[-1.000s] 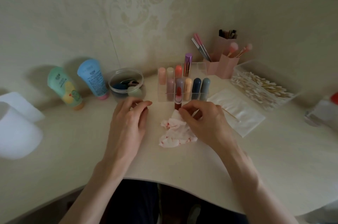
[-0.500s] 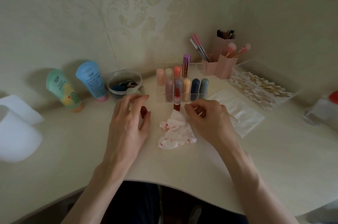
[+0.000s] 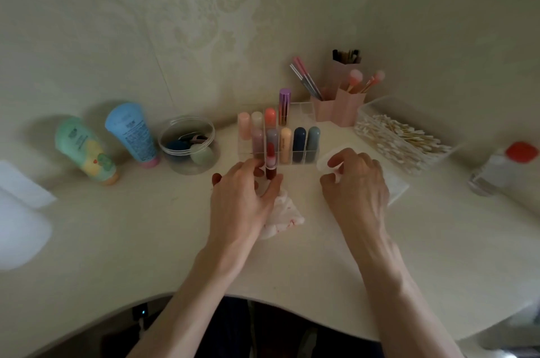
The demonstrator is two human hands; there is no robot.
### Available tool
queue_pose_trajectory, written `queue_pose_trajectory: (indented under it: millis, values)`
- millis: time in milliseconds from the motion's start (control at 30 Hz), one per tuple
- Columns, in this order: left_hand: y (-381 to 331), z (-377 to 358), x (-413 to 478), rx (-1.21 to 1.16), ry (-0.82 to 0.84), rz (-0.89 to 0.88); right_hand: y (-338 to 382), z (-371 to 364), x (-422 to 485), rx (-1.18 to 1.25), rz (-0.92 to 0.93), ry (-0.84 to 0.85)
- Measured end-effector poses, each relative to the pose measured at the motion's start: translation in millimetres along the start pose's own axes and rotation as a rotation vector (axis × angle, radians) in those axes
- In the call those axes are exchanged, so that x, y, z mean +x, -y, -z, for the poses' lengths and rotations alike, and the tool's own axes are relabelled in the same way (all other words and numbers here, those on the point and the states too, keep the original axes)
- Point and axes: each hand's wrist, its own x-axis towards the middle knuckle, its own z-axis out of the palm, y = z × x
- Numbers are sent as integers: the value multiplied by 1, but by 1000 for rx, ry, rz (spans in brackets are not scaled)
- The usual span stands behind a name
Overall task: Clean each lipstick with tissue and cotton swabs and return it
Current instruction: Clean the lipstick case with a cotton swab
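Observation:
An open red lipstick (image 3: 271, 172) with a dark red base stands upright in front of the clear organizer (image 3: 304, 156), which holds several capped lipsticks. My left hand (image 3: 244, 202) has thumb and fingers closed around its base; something dark red shows at that hand's left edge. Partly under this hand lies a crumpled, red-stained tissue (image 3: 287, 213). My right hand (image 3: 355, 185) pinches the near-left corner of the white tissue stack (image 3: 394, 185). A clear box of cotton swabs (image 3: 404, 135) sits behind it to the right.
Pink brush holders (image 3: 347, 107) stand behind the organizer. A round clear jar with sponges (image 3: 190, 148), a blue tube (image 3: 131, 132) and a green tube (image 3: 84, 150) are to the left. A red-capped bottle (image 3: 505, 166) is at far right, white objects (image 3: 20, 223) at far left.
My left hand moved right and took hold of the standing lipstick. My right hand left the stained tissue and went right to the clean tissue stack.

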Motion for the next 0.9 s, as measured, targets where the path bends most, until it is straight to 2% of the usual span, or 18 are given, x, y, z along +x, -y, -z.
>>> queue_pose_trajectory:
  millis: [333,533,667,800,900]
  values:
    - [1,-9,10,13,44,17,-8,4,1,-167,-50,-19]
    - [-5,4,7,-126,-38,4,-10,3,4,-210,-89,-9]
    - [-5,24,1,-229,-37,-42,-12,2,3,-186,-49,-23]
    - [3,35,-3,-401,131,-75,-6,2,2,-2,50,-57]
    - [7,39,-5,-618,261,26,3,4,1,390,81,27]
